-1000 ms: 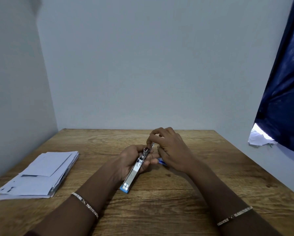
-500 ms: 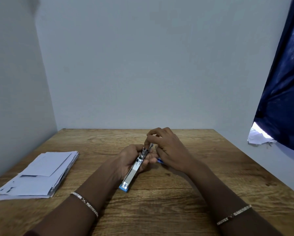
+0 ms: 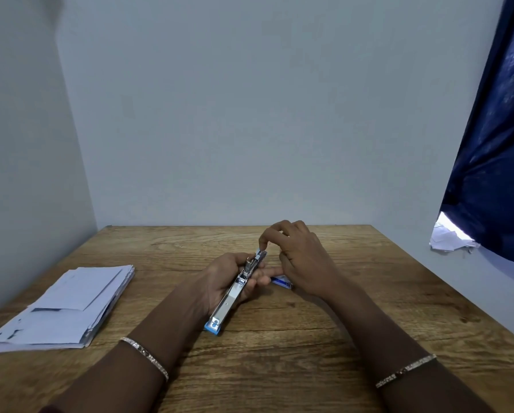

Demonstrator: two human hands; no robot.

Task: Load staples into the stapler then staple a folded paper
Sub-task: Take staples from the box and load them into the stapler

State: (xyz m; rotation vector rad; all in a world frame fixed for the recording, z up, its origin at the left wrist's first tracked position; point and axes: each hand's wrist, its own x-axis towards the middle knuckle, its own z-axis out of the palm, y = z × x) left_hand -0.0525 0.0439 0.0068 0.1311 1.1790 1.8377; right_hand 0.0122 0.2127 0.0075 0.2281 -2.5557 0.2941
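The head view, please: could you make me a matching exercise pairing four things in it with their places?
Things: 1 stapler; 2 paper stack; 3 blue box; 4 curtain.
Places: A left side of the table; B hanging at the right; C held in the left hand; D on the table by the right hand.
Pairs: 1-C; 2-A; 3-D; 4-B.

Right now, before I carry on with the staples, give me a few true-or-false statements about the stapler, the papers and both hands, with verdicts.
1. The left hand holds the stapler. True.
2. The paper stack lies right of the stapler. False: it lies on the left side of the table, apart from both hands.
3. The right hand has its fingertips by the stapler's far end. True.
4. A folded paper sits in the stapler. False: no paper is at the stapler.
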